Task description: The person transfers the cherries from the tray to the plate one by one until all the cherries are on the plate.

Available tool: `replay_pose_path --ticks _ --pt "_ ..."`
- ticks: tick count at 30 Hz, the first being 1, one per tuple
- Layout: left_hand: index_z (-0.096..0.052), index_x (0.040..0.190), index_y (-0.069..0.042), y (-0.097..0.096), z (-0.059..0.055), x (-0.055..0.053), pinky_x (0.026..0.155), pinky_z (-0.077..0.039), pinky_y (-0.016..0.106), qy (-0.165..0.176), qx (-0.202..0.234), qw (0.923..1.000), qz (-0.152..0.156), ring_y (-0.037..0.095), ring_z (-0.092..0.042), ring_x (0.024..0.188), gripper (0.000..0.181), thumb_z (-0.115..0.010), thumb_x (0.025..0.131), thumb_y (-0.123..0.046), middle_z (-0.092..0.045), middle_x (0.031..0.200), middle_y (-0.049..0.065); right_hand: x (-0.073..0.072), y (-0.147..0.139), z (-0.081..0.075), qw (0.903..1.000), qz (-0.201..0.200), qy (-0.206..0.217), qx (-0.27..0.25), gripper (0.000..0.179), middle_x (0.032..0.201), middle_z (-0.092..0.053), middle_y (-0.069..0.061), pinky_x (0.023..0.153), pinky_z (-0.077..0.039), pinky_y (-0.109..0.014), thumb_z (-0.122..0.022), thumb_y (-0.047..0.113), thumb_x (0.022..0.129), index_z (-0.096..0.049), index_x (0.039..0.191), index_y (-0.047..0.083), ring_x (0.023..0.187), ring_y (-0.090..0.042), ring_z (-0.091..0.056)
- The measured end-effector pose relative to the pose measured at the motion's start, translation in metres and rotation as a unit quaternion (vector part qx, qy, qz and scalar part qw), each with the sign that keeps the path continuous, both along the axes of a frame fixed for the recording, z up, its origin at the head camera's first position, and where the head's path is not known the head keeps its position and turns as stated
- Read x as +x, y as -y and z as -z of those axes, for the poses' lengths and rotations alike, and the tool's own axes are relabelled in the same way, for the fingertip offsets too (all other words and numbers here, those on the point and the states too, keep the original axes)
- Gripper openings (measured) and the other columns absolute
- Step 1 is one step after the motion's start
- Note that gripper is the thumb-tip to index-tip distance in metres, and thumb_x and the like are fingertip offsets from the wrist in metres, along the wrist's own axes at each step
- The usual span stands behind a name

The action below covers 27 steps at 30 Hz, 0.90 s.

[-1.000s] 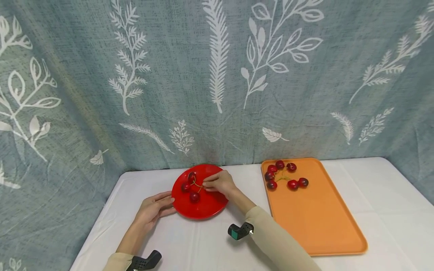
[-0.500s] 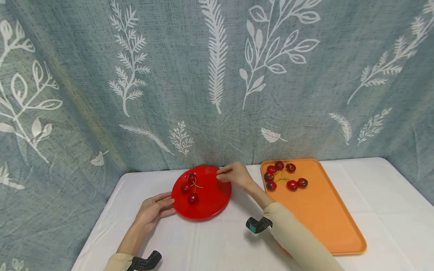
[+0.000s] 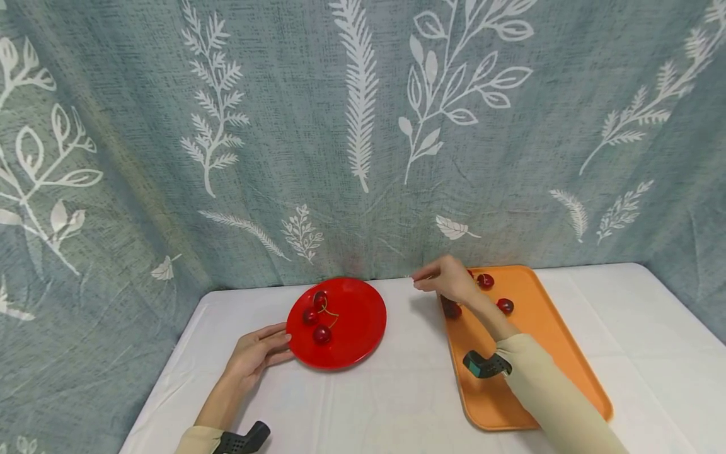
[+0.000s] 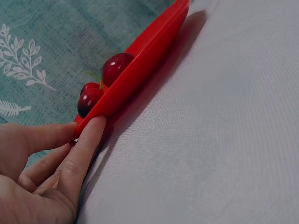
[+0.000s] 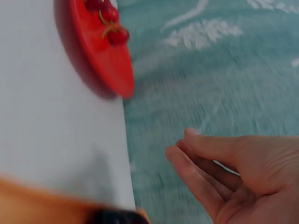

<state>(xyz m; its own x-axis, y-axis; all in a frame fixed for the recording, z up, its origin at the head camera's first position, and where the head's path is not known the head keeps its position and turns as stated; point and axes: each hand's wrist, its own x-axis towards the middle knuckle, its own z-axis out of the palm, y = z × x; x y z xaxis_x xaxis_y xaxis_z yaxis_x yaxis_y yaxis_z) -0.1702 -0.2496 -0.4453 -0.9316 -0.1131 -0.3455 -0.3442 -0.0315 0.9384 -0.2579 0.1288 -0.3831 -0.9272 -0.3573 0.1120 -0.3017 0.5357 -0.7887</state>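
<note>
My left hand [image 3: 253, 354] pinches the left rim of a round red plate [image 3: 357, 331]; the left wrist view has the thumb and fingers [image 4: 86, 147] on either side of the edge. Three dark red cherries [image 3: 322, 334] with joined green stems lie on the plate's left half. Over the upper left corner of an orange tray [image 3: 492, 407] hovers my right hand [image 3: 452, 280], its thumb and fingertips close together with nothing between them. Partly hidden behind that hand, several cherries [image 3: 485, 281] lie in the tray.
A white cloth [image 3: 397, 391] covers the table. Behind its back edge hangs a blue-green curtain [image 3: 295, 157] with white leaf prints. Bare white cloth separates the plate from the tray.
My right hand has let go of the cherry stems and moved right, from the plate to above the tray corner. The lowest cherry shifted slightly. My left hand stays at the plate's rim.
</note>
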Motion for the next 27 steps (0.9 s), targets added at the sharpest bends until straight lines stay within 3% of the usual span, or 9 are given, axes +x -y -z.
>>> replay_pose_path --ticks 4,9,15,20,27 --pt "-0.046 0.139 0.008 0.000 -0.001 -0.001 0.080 -0.059 0.035 0.004 -0.006 1.0000 -0.006 0.019 -0.071 0.091 0.049 -0.062 0.096 -0.007 -0.059 0.130 0.023 -0.005 -0.022 -0.001 0.9996 -0.004 0.004 0.028 0.018 0.093 -0.074 -0.016 0.066 -0.059 -0.033 -0.072 0.005 0.087 -0.074 0.101 -0.007 0.076 -0.024 -0.068" --pt "-0.045 0.140 0.008 0.000 0.000 0.000 0.080 -0.059 0.036 0.004 -0.001 1.0000 -0.004 0.021 -0.071 0.093 0.049 -0.062 0.096 -0.007 -0.059 0.130 0.024 -0.012 -0.047 0.002 0.9965 -0.020 -0.038 0.071 0.014 0.089 -0.074 -0.016 0.058 -0.048 -0.023 -0.073 0.003 0.085 -0.075 0.095 -0.006 0.072 -0.013 -0.063" --pt "-0.045 0.140 0.008 -0.001 0.000 -0.001 0.080 -0.059 0.035 0.007 -0.001 1.0000 -0.005 0.020 -0.071 0.092 0.051 -0.063 0.095 -0.008 -0.057 0.133 0.025 -0.011 -0.074 0.008 0.9915 -0.026 -0.074 0.104 0.011 0.089 -0.074 -0.017 0.065 -0.052 -0.027 -0.074 0.000 0.082 -0.076 0.091 -0.006 0.079 -0.019 -0.064" --pt "-0.046 0.140 0.007 0.000 0.000 -0.002 0.080 -0.059 0.035 0.004 -0.003 1.0000 -0.005 0.021 -0.071 0.093 0.050 -0.063 0.095 -0.008 -0.056 0.134 0.025 -0.010 -0.091 0.012 0.9881 -0.024 -0.060 0.139 0.010 0.090 -0.074 -0.017 0.071 -0.057 -0.037 -0.074 -0.001 0.082 -0.075 0.091 -0.006 0.085 -0.029 -0.066" --pt "-0.045 0.140 0.008 0.000 0.000 0.000 0.080 -0.059 0.035 0.004 -0.005 1.0000 -0.006 0.021 -0.071 0.093 0.051 -0.063 0.095 -0.008 -0.056 0.133 0.025 -0.008 -0.100 0.018 0.9794 -0.060 -0.042 0.188 0.007 0.092 -0.074 -0.013 0.076 -0.058 -0.041 -0.074 0.001 0.083 -0.077 0.090 -0.001 0.087 -0.028 -0.067"
